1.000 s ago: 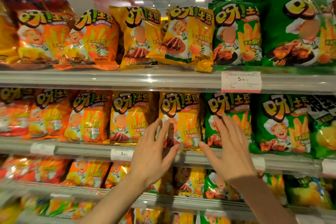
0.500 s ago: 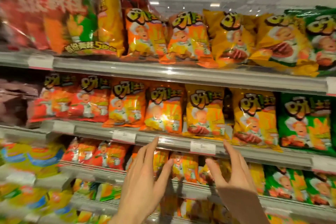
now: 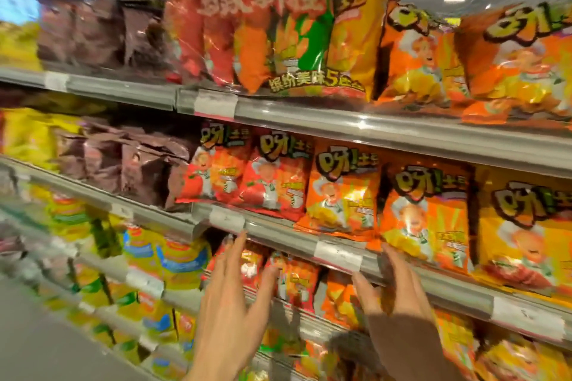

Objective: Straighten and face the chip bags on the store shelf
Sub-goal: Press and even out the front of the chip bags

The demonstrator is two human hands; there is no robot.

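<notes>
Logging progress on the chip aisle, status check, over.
Left hand open, fingers spread before the red-orange chip bags. Right hand open at the shelf rail. Nothing gripped. Nothing blocking.

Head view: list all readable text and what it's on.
"呀!土豆": orange chip bags on the middle shelf.
"缤纷美味5": bottom of the big multipack bag on the top shelf.
Multipack's large white heading: blurred, unreadable.
Price tags on the shelf rail: blurred, unreadable.

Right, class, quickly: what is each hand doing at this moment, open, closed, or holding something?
Left hand: open, fingers spread, holding nothing.
Right hand: open, fingers straight against the shelf rail, no grip on any bag.
</notes>
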